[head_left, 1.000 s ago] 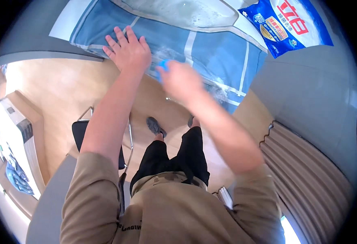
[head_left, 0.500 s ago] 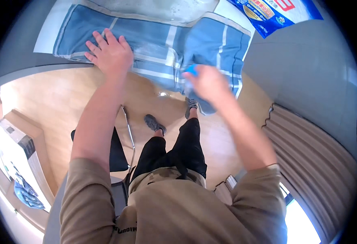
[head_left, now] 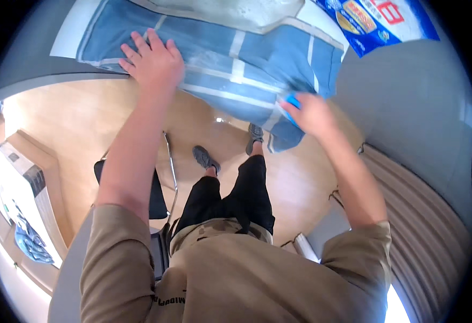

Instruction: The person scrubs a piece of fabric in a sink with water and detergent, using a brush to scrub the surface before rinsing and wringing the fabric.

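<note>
A blue cloth [head_left: 268, 51] with white stripes lies over the table's edge, its lower part hanging down. My left hand [head_left: 158, 63] rests on the cloth's left part with its fingers spread. Toward the right end, my right hand [head_left: 315, 114] is closed around a small blue hand-held thing [head_left: 292, 102] with a pale side, pressed against the cloth. The fingers cover much of it, so its kind stays unclear. A whitish, wet-looking patch shows on the cloth between my hands.
At the far edge is a shiny, pale grey vessel or sheet [head_left: 236, 13], cut off by the frame. A blue and white plastic package [head_left: 375, 24] lies at the upper right on the grey tabletop [head_left: 408, 81]. Below are a black-seated chair [head_left: 158, 196] and a brown curtain [head_left: 413, 199].
My right hand has swept to the right with the blue thing, and the cloth's right part has been drawn that way and creased. My left hand stays spread on the cloth.
</note>
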Demonstrator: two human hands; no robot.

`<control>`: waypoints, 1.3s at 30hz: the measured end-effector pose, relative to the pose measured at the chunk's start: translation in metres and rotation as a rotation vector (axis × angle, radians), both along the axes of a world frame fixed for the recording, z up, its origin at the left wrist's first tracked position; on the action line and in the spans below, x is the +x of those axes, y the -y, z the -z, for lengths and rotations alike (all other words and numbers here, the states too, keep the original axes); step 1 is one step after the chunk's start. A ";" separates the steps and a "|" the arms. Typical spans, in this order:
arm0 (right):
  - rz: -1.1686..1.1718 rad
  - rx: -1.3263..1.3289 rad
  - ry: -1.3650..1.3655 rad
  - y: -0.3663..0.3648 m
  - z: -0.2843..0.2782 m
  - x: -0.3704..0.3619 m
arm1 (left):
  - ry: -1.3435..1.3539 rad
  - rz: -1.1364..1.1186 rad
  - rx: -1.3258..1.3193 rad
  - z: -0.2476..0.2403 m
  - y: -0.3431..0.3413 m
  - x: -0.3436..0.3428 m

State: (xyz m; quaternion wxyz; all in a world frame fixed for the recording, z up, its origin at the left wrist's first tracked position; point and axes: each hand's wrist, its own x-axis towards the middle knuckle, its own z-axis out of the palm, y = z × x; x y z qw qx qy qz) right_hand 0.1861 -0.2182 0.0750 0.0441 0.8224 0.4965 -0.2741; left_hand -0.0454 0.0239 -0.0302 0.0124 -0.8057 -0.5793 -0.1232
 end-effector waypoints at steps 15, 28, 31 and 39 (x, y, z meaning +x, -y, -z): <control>-0.039 -0.094 -0.005 -0.057 -0.020 -0.036 | 0.027 -0.022 -0.058 -0.008 0.000 0.004; -0.048 0.029 -0.170 -0.119 -0.029 -0.092 | 0.062 -0.032 -0.035 0.001 -0.003 0.004; -0.046 0.026 -0.107 -0.124 0.001 -0.106 | 0.061 0.002 -0.027 -0.005 -0.003 0.008; 0.076 -0.081 -0.132 -0.075 -0.015 -0.061 | 0.073 -0.015 -0.049 -0.003 -0.002 0.004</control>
